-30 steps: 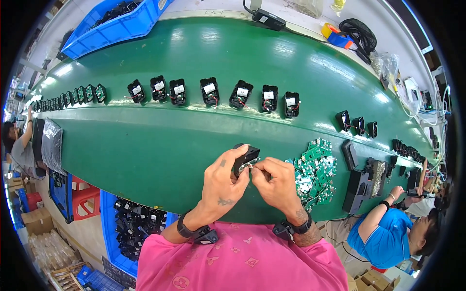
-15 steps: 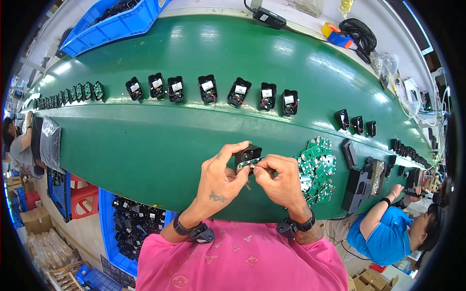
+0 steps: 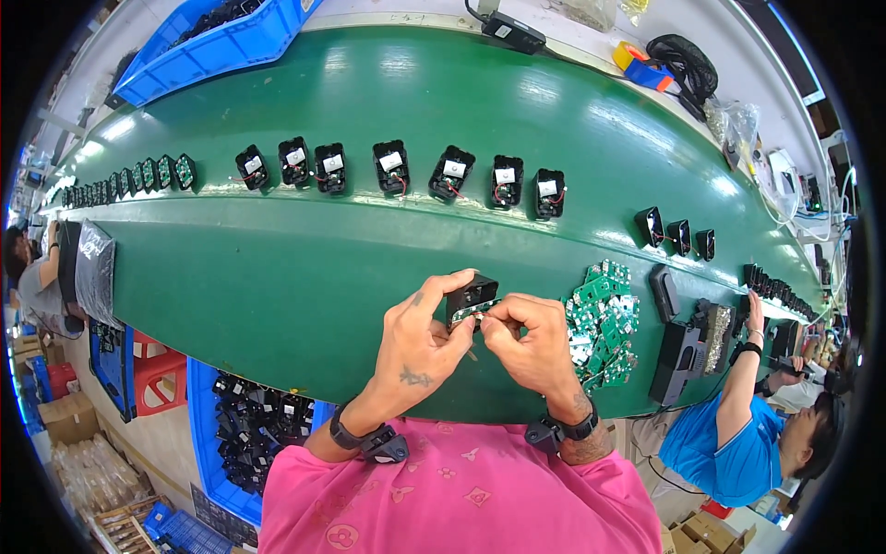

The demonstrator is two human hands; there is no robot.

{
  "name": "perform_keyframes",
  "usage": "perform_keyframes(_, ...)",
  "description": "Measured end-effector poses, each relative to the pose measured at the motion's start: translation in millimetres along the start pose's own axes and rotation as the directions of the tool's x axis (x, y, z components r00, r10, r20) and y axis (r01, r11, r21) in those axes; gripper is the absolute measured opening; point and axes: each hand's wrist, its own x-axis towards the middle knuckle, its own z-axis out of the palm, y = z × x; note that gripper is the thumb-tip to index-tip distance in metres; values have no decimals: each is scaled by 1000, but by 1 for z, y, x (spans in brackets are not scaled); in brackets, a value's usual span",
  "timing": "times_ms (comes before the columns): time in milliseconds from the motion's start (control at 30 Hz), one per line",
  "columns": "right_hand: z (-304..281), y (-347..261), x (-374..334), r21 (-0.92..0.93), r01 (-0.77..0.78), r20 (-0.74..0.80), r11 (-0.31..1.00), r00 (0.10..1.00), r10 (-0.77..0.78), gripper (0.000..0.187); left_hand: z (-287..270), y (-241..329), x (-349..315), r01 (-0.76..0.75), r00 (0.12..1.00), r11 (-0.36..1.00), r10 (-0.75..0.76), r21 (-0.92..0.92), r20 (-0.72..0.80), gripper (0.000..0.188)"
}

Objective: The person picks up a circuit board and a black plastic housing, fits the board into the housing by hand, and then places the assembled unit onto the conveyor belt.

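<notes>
My left hand [image 3: 420, 337] is closed round a small black plastic housing [image 3: 472, 290] above the near part of the green table. Fingers rest on the housing's far side, and the thumb presses near a green circuit board [image 3: 464, 313] at its near edge. My right hand [image 3: 531, 337] is closed in a pinch against the right end of that board. Its fingertips hide whatever small part may lie between them. Just right of this hand lies a loose pile of green circuit boards [image 3: 602, 323].
Several open black housings [image 3: 391, 166] with white blocks and red wires stand in a row beyond my hands. Three more housings [image 3: 679, 237] stand at right. A blue bin [image 3: 208, 55] sits far left, another blue bin [image 3: 205, 443] below. A co-worker [image 3: 729, 443] in blue sits right.
My hands and the housing keep almost the same place. The co-worker at right has stretched an arm forward to the row of black parts.
</notes>
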Motion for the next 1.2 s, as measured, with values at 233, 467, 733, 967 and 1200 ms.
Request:
perform_keyframes(233,10,6,-2,-183,173,-1,968,984,-176,6,5,-8,-3,-144,986,966,159,215,-56,44)
perform_keyframes(467,25,21,-1,-305,299,-79,904,938,-337,10,2,-15,7,81,993,991,-89,-106,-75,50)
perform_keyframes(733,20,13,0,84,-209,-114,974,969,218,16,-16,-22,13,73,994,987,-60,-141,94,60)
perform_keyframes(967,38,6,5,491,-47,-153,870,978,139,10,-9,-27,9,-43,999,992,40,-117,-32,58)
perform_keyframes(1200,2,22,3,466,-287,69,837,955,289,28,3,-24,10,-65,992,996,70,59,-100,52)
